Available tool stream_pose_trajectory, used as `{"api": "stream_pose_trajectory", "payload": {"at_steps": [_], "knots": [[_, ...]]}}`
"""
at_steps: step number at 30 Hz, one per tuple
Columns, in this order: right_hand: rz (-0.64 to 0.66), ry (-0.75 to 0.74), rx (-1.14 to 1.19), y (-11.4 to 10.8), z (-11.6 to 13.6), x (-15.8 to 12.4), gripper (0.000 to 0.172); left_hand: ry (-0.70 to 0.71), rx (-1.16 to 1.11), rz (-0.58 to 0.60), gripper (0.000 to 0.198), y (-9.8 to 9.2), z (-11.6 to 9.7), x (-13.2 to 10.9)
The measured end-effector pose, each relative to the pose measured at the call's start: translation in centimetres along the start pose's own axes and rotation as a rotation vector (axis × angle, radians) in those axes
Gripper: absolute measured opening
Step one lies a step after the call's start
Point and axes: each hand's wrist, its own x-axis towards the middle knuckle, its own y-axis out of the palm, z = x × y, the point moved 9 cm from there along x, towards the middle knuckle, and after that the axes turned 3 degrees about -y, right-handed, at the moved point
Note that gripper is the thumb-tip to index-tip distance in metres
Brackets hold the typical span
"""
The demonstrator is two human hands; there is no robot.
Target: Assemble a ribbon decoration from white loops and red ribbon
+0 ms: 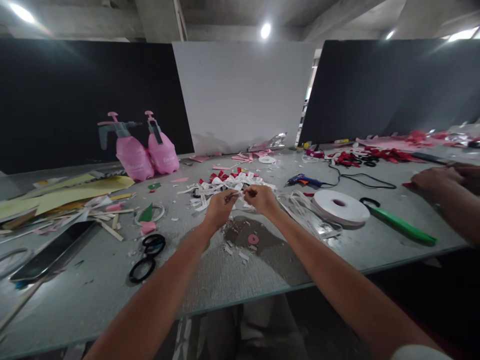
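Observation:
My left hand (220, 206) and my right hand (261, 200) are close together above the middle of the table, both with fingers pinched. Between the fingertips stretches a small white ribbon piece (240, 193), held from both sides; its ends are hidden by the fingers. Just behind the hands lies a pile of white ribbon pieces (245, 179) mixed with red ones. A pink disc (253, 239) with a small hole sits on the table below my hands, near several white scraps (243, 256).
On the left are two pink spray bottles (135, 159), yellow paper (80, 195), a phone (54, 250) and black rings (142, 269). To the right are a blue glue gun (305, 180), a white ribbon roll (352, 209), a green-handled tool (405, 225) and another person's hand (437, 182).

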Motion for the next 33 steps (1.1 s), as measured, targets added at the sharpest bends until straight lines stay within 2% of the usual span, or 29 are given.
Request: {"api": "stream_pose_trajectory", "payload": {"at_steps": [3, 5, 11, 13, 16, 19, 22, 26, 33], "knots": [[-0.033, 0.102, 0.139, -0.6, -1.8, 0.2, 0.019, -0.017, -0.029, -0.068, 0.028, -1.4, -0.2, 0.3], [-0.073, 0.12, 0.219, -1.0, -2.1, 0.2, 0.02, -0.03, -0.042, -0.1, 0.027, -2.0, -0.1, 0.4], [-0.058, 0.007, 0.165, -0.6, -0.1, -0.2, 0.025, -0.016, -0.107, -0.082, 0.028, -1.8, -0.4, 0.2], [-0.08, -0.009, 0.117, -0.9, 0.4, -0.3, 0.025, -0.037, -0.133, -0.067, 0.031, -1.5, -0.2, 0.1], [-0.133, -0.062, 0.11, -1.5, 1.4, -0.6, 0.016, -0.054, -0.145, -0.049, 0.033, -1.1, 0.2, 0.1], [-0.135, -0.145, 0.119, -1.5, 2.7, -0.8, 0.021, -0.052, -0.114, -0.038, 0.034, -0.8, 0.6, 0.1], [-0.08, -0.194, 0.081, -0.9, 3.5, -1.0, 0.022, -0.044, -0.045, -0.027, 0.034, -0.4, 0.9, 0.1], [0.011, -0.159, 0.032, 0.2, 2.9, -0.9, 0.019, 0.006, 0.103, 0.046, 0.033, 0.5, 0.5, -0.2], [0.072, -0.162, -0.288, 1.3, 3.0, -1.0, 0.016, 0.053, 0.474, 0.127, 0.032, 1.4, -0.5, -0.9]]}}
